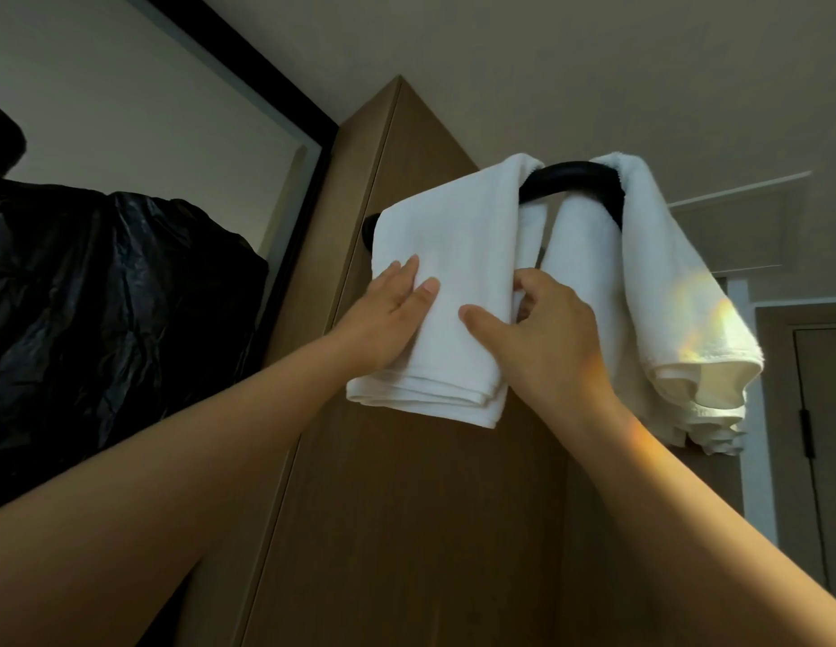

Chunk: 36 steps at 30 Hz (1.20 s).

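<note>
Centre of the frame: the folded white terry towel (453,254) hangs over the left part of the black curved bar (575,175), which is mounted on the tall brown wood-grain panel (407,506). Its folded lower end hangs free in front of the panel. Your left hand (388,319) lies along the towel's left edge with two straight fingers flat on the front face; the others are not visible. Your right hand (542,333) pinches the right edge, thumb on the front and fingers curled round behind. To the right on the same bar, a second white towel (677,273) hangs in looser, bunched folds, apart from both hands. At the left of the frame is a crinkled black plastic sheet (103,296). The step in hand appears to be squaring and smoothing the hung towel. The next move probably calls for drawing both hands downward together, keeping the layered edges aligned and the pull even, so that the towel does not slide off the bar or skew toward its neighbour.
</note>
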Motion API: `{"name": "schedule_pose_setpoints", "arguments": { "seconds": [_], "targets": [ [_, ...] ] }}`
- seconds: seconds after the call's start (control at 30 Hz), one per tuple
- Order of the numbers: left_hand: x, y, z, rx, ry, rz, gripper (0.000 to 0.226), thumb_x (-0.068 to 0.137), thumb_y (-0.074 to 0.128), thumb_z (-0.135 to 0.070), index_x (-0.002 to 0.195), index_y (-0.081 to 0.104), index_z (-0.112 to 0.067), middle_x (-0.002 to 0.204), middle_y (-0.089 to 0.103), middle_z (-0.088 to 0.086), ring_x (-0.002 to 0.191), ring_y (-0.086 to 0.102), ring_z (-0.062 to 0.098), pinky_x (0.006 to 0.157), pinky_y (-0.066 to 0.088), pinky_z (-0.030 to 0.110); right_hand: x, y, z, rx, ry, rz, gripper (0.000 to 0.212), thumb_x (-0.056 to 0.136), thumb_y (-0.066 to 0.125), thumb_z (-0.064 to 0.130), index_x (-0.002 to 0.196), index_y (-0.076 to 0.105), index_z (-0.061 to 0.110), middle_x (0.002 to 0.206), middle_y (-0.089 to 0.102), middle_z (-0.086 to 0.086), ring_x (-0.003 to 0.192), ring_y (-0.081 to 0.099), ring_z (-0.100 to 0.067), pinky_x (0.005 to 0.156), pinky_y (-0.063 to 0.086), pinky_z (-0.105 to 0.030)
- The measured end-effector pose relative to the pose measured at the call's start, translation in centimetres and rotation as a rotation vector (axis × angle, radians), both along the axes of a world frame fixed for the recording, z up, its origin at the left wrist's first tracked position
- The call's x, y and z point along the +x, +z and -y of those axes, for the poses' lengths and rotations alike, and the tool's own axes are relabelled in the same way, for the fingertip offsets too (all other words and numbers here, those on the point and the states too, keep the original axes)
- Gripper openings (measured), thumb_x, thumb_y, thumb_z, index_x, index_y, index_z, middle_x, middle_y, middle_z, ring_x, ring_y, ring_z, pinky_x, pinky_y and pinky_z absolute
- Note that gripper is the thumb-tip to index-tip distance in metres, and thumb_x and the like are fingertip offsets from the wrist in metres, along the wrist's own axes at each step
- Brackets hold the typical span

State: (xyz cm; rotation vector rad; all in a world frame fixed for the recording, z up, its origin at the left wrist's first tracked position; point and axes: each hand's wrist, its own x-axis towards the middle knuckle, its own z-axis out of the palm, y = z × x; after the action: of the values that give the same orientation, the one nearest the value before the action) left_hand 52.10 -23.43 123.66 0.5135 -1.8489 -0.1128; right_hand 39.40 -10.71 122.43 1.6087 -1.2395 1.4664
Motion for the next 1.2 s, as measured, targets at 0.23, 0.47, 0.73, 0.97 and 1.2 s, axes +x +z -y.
{"name": "schedule_pose_setpoints", "arguments": {
  "seconds": [0.23,0.47,0.73,0.97,1.2],
  "targets": [
    [1.2,-1.2,-3.3,-0.161,-0.014,-0.047,0.044,0.098,0.037,-0.051,0.124,0.051,-0.018,0.13,0.053,-0.004,0.112,0.05,0.012,0.095,0.044,0.034,-1.0,-2.4,-1.9,0.052,0.036,0.051,0.044,0.085,0.069,0.043,0.123,0.054,0.028,0.098,0.055,0.02,0.091,0.058,-0.004,0.067,0.044,-0.016],
    [2.3,-1.7,-5.7,-0.348,0.067,0.017,0.04,0.1,0.041,-0.035,0.137,0.045,-0.02,0.14,0.048,-0.003,0.116,0.045,0.006,0.089,0.038,0.022,-1.3,-2.5,-2.4,0.122,-0.011,0.127,0.063,0.083,0.072,0.037,0.136,0.042,0.023,0.093,0.052,0.017,0.082,0.06,-0.004,0.052,0.041,-0.01],
    [3.7,-2.5,-5.1,-0.197,0.048,0.093,0.046,0.099,0.043,-0.038,0.143,0.041,-0.026,0.146,0.042,-0.007,0.124,0.049,0.012,0.095,0.037,0.024,-0.7,-2.3,-2.0,0.27,0.226,0.309,0.036,0.085,0.07,0.025,0.1,0.066,-0.008,0.099,0.069,-0.025,0.093,0.066,-0.04,0.084,0.056,-0.051],
    [3.3,-2.3,-6.0,-0.068,-0.006,-0.024,0.067,0.083,0.049,-0.068,0.132,0.054,-0.022,0.123,0.056,-0.016,0.103,0.057,0.008,0.079,0.042,0.021,-2.3,-3.4,-1.9,0.394,0.422,0.278,0.03,0.094,0.058,0.045,0.107,0.07,0.021,0.099,0.075,0.005,0.093,0.07,-0.006,0.084,0.057,-0.027],
    [1.6,-1.8,-7.4,-0.057,0.138,-0.043,0.084,0.071,0.067,-0.064,0.137,0.042,-0.019,0.133,0.048,-0.002,0.108,0.053,0.017,0.083,0.045,0.031,-3.1,-4.4,-0.5,0.432,0.367,0.31,0.011,0.095,0.061,0.025,0.097,0.071,0.02,0.093,0.076,-0.001,0.089,0.071,-0.018,0.087,0.058,-0.037]
  ]
}}
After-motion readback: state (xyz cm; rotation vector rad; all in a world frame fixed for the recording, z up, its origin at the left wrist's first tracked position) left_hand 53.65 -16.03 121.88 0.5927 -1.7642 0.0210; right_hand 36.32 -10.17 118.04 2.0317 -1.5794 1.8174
